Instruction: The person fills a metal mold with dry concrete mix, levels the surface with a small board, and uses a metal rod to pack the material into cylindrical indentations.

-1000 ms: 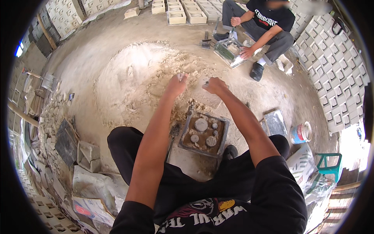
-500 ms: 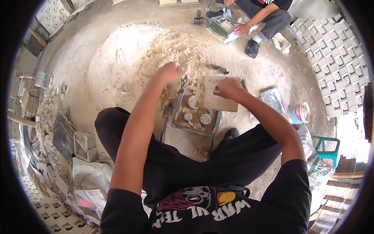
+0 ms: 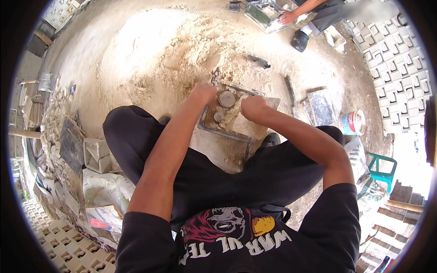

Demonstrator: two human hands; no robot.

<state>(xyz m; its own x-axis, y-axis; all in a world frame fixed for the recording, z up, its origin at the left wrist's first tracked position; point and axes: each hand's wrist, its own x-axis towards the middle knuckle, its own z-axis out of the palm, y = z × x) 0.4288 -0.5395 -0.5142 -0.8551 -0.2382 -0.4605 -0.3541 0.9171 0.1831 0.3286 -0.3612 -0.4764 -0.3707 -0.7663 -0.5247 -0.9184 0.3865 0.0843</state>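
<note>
Between my knees a rectangular metal mould (image 3: 223, 133) lies on the ground, dusted with sand-coloured powder. Round raised discs, one of them a larger disc (image 3: 226, 99), show inside it. My right hand (image 3: 254, 108) is closed on a flat, dusty square board (image 3: 271, 103), which covers the mould's right part; whether the board touches it I cannot tell. At the mould's left side my left hand (image 3: 203, 94) is curled closed, close to a metal fitting at the far left corner. What its fingers hold, if anything, is hidden.
A large heap of pale powder (image 3: 150, 50) spreads beyond the mould. To the right are a dark flat plate (image 3: 321, 107), a bucket (image 3: 351, 123) and a green stool (image 3: 382, 170). At the far right a co-worker's hand (image 3: 287, 17) rests by another mould (image 3: 264, 16).
My left hand has come down and nearer, to the mould's left side. My right hand has shifted slightly left and nearer with the board, baring the larger disc. The view has tilted downward.
</note>
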